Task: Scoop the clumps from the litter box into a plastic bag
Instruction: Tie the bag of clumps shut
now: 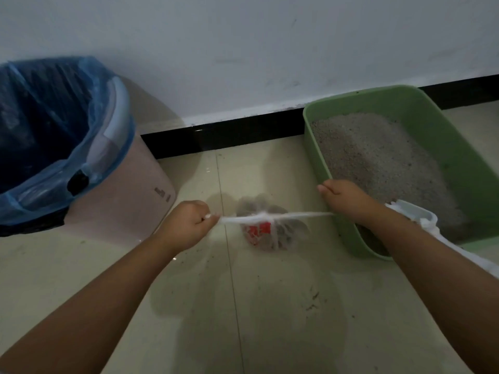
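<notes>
A small clear plastic bag [272, 228] with a red print and grey clumps inside sits on the floor between my hands. Its two handle strips are stretched sideways and cross over the bag's top. My left hand [186, 225] grips the left strip in a fist. My right hand [344, 197] grips the right strip, over the near left rim of the green litter box [317, 157]. Grey litter [378, 163] fills the box. A white scoop [415, 214] lies at the box's near end, partly hidden behind my right forearm.
A pink bin [121, 201] lined with a blue bag [48, 125] stands at the left against the white wall. A black skirting board [229, 136] runs along the wall. The pale tile floor [270, 306] in front carries scattered litter grains.
</notes>
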`<state>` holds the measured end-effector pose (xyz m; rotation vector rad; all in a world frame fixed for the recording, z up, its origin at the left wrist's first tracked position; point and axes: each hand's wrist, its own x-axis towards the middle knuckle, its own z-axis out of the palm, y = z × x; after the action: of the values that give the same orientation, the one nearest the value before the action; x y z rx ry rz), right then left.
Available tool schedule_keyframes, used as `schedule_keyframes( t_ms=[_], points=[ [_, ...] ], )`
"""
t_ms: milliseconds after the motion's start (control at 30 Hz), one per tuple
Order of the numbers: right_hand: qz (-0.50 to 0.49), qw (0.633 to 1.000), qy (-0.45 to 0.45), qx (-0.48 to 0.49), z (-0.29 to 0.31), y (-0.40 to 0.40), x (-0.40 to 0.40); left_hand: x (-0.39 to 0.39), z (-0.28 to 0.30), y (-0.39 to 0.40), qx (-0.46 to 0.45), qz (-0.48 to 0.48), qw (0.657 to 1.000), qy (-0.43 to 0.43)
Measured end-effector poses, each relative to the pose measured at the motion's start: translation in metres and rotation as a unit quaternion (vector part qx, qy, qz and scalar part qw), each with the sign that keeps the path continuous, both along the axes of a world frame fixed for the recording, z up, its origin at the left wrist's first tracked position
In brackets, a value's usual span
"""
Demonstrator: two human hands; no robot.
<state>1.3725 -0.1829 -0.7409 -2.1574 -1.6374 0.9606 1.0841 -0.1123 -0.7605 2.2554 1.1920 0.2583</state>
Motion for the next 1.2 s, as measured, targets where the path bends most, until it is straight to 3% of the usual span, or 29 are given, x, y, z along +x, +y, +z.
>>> schedule_keyframes(
  t_ms=[67,300,433,500,600,667,733,833,867,967,1067,1133,1200],
  points=[
    [0.011,0.998,-0.062,-0.01,-0.009,0.001,-0.008,-0.012,-0.01,-0.005,0.035,-0.009,0.993,0.11],
    [0.144,0.962,-0.231,-0.003,-0.012,-0.001,-0.044,-0.01,-0.028,-0.009,0.088,-0.027,0.941,0.325],
    [0.2,0.923,-0.326,0.031,-0.011,-0.001,-0.057,0.001,-0.037,-0.019,0.1,-0.034,0.931,0.348],
    [0.215,0.905,-0.359,0.08,-0.013,-0.001,-0.063,0.008,-0.044,-0.023,0.06,0.01,0.954,0.292],
    [0.199,0.903,-0.377,0.052,-0.014,-0.005,-0.068,0.028,-0.047,-0.025,-0.11,0.153,0.975,0.115],
    [0.172,0.92,-0.348,0.057,-0.02,-0.009,-0.064,0.041,-0.049,-0.018,-0.201,0.282,0.938,-0.031],
    [0.154,0.926,-0.342,0.035,-0.028,-0.014,-0.06,0.052,-0.048,-0.013,-0.245,0.375,0.879,-0.164],
    [0.15,0.925,-0.347,0.043,-0.031,-0.019,-0.055,0.067,-0.036,-0.011,-0.302,0.36,0.819,-0.329],
    [0.151,0.924,-0.347,0.049,-0.034,-0.021,-0.051,0.07,-0.03,-0.013,-0.319,0.327,0.813,-0.36],
    [0.156,0.922,-0.352,0.039,-0.028,-0.021,-0.044,0.079,-0.018,-0.019,-0.293,0.214,0.871,-0.332],
    [0.151,0.916,-0.371,0.0,-0.016,-0.023,-0.04,0.085,-0.009,-0.028,-0.2,0.145,0.934,-0.257],
    [0.177,0.911,-0.373,0.011,-0.011,-0.029,-0.039,0.09,-0.005,-0.032,-0.137,0.104,0.96,-0.222],
    [0.215,0.911,-0.349,-0.047,-0.01,-0.036,-0.037,0.096,-0.007,-0.033,-0.082,0.059,0.982,-0.157]
  ],
)
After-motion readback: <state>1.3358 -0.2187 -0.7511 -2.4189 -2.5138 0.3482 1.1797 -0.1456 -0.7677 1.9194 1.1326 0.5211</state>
